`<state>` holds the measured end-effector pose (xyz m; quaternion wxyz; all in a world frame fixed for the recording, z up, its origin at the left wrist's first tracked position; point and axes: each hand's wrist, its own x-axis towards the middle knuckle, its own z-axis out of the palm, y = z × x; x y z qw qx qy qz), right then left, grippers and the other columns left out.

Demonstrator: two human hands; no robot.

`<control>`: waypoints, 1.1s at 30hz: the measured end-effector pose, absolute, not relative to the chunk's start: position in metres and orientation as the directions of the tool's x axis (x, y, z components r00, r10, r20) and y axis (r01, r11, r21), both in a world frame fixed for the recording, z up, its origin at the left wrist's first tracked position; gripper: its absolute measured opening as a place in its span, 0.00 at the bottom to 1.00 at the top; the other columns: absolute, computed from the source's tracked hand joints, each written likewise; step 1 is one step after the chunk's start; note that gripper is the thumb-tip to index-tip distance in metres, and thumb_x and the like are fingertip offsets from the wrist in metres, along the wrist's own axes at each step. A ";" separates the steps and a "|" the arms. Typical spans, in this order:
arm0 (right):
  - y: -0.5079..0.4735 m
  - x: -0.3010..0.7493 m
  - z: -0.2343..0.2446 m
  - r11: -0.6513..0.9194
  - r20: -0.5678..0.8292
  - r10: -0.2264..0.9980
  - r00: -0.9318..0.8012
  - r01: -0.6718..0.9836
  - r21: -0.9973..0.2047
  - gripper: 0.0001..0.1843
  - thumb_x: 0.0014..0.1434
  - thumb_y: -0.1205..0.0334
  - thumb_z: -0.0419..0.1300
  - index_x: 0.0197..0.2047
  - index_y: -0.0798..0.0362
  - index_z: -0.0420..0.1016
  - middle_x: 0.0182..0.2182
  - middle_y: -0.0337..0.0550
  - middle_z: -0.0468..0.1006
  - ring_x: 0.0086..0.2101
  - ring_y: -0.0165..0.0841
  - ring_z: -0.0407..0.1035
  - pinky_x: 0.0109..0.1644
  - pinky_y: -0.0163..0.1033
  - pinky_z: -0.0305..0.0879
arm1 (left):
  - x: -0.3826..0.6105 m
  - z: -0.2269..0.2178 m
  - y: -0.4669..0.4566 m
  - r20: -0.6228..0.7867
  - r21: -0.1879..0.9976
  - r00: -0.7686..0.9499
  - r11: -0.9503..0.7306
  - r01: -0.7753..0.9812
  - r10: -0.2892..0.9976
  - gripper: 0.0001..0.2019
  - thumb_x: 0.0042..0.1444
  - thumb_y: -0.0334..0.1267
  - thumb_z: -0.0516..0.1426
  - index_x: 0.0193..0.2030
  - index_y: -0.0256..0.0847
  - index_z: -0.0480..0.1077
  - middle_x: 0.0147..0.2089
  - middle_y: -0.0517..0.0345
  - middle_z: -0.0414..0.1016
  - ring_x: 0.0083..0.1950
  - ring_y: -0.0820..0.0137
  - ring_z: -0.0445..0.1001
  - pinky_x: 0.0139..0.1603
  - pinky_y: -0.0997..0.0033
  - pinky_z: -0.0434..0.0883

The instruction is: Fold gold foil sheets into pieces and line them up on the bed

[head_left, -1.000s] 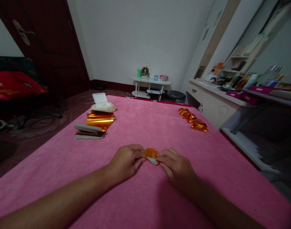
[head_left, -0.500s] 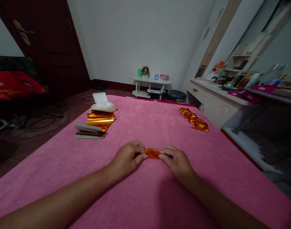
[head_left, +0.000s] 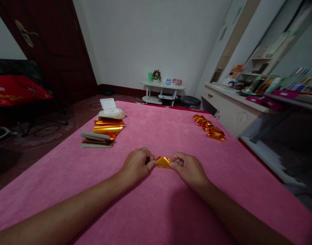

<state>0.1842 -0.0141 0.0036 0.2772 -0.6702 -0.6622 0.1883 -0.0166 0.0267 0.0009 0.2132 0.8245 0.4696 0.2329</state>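
A small folded piece of gold foil paper (head_left: 163, 162) is stretched between my two hands, just above or on the pink cloth (head_left: 151, 132). My left hand (head_left: 140, 162) pinches its left end between thumb and fingers. The right end is pinched by my right hand (head_left: 188, 168), with the thumb in front. At the left of the cloth lies a stack of gold foil sheets (head_left: 108, 127) beside folded grey-brown paper (head_left: 96, 136). Several folded gold foil pieces (head_left: 209, 128) sit in a row at the right.
Behind the foil sheets an open white plastic case (head_left: 108, 104) rests on a pale wrapper. A white dressing table (head_left: 222, 102) crowded with bottles stands along the right. A small white table (head_left: 162, 85) and a dark round stool (head_left: 190, 100) are beyond the cloth's far edge.
The foil piece in my hands has turned from a dull orange side to a shiny gold, flatter face. My right-hand fingers have curled in more. The view has shifted slightly.
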 end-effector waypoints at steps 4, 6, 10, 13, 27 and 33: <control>-0.012 0.181 0.007 0.019 0.114 0.992 0.060 0.810 -0.586 0.04 0.48 0.61 0.62 0.29 0.49 0.77 0.22 0.36 0.76 0.21 0.28 0.66 0.23 0.32 0.51 | -0.016 0.000 0.027 0.197 0.517 0.449 -0.481 0.708 0.872 0.06 0.52 0.38 0.57 0.28 0.39 0.71 0.31 0.56 0.73 0.31 0.70 0.70 0.33 0.71 0.63; -0.010 0.180 0.009 0.003 0.103 0.992 0.069 0.818 -0.575 0.03 0.47 0.61 0.63 0.29 0.49 0.77 0.22 0.36 0.76 0.22 0.28 0.66 0.23 0.33 0.50 | -0.016 -0.001 0.026 0.213 0.470 0.457 -0.501 0.727 0.864 0.07 0.54 0.38 0.56 0.29 0.39 0.71 0.32 0.56 0.73 0.32 0.69 0.70 0.32 0.71 0.62; -0.009 0.179 0.010 -0.029 0.077 0.993 0.087 0.825 -0.565 0.03 0.46 0.62 0.64 0.29 0.48 0.77 0.24 0.37 0.78 0.23 0.29 0.68 0.24 0.33 0.51 | -0.015 -0.004 0.022 0.239 0.371 0.484 -0.540 0.755 0.842 0.08 0.59 0.38 0.52 0.32 0.38 0.70 0.34 0.55 0.71 0.33 0.69 0.70 0.32 0.72 0.62; -0.007 0.179 0.008 -0.022 0.073 0.994 0.078 0.821 -0.570 0.04 0.45 0.62 0.64 0.29 0.48 0.77 0.24 0.37 0.78 0.22 0.29 0.68 0.24 0.33 0.51 | -0.015 -0.006 0.020 0.253 0.365 0.480 -0.543 0.756 0.840 0.08 0.59 0.38 0.52 0.32 0.38 0.69 0.34 0.55 0.71 0.34 0.69 0.70 0.32 0.72 0.62; -0.023 0.177 -0.014 0.160 0.286 0.948 0.143 0.561 -0.812 0.04 0.47 0.61 0.59 0.25 0.53 0.70 0.22 0.36 0.73 0.25 0.30 0.66 0.29 0.33 0.60 | -0.017 -0.005 0.015 0.409 0.667 0.409 -0.573 0.476 0.816 0.11 0.54 0.41 0.55 0.26 0.37 0.68 0.25 0.61 0.68 0.27 0.73 0.65 0.29 0.74 0.59; -0.031 0.172 -0.005 0.332 0.401 0.902 0.161 0.336 -0.882 0.09 0.52 0.59 0.59 0.34 0.55 0.72 0.29 0.41 0.76 0.30 0.34 0.69 0.35 0.37 0.65 | -0.012 -0.005 0.006 0.438 0.855 0.280 -0.492 0.162 0.854 0.06 0.53 0.37 0.56 0.35 0.37 0.67 0.26 0.62 0.69 0.26 0.73 0.68 0.28 0.76 0.63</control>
